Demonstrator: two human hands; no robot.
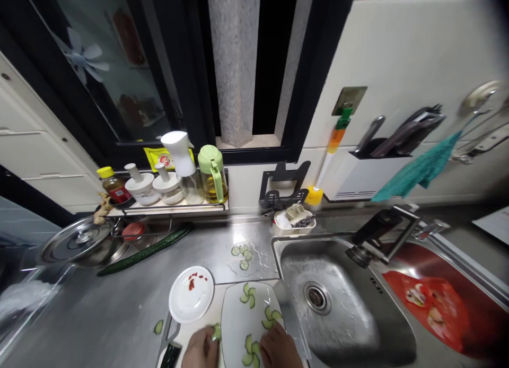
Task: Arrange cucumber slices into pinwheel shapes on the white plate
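Note:
At the bottom edge, my left hand (203,349) pinches a cucumber slice (216,332) beside the left rim of a white rectangular plate (238,315). My right hand (278,348) rests on the plate's lower right part, fingertips on cucumber slices (271,317). More slices (247,296) lie in small fans on the plate. A round white plate (186,299) with red chili bits (195,280) sits just left of it. The plates stand partly on a cutting board (181,336), and a knife (170,355) lies on it near my left hand.
Loose cucumber slices (242,254) lie on the wet steel counter. A whole cucumber (145,250) lies left, near a pot lid (75,242). A condiment rack (167,190) stands at the back. The sink (334,304) is right, with a red bag (431,301) in the far basin.

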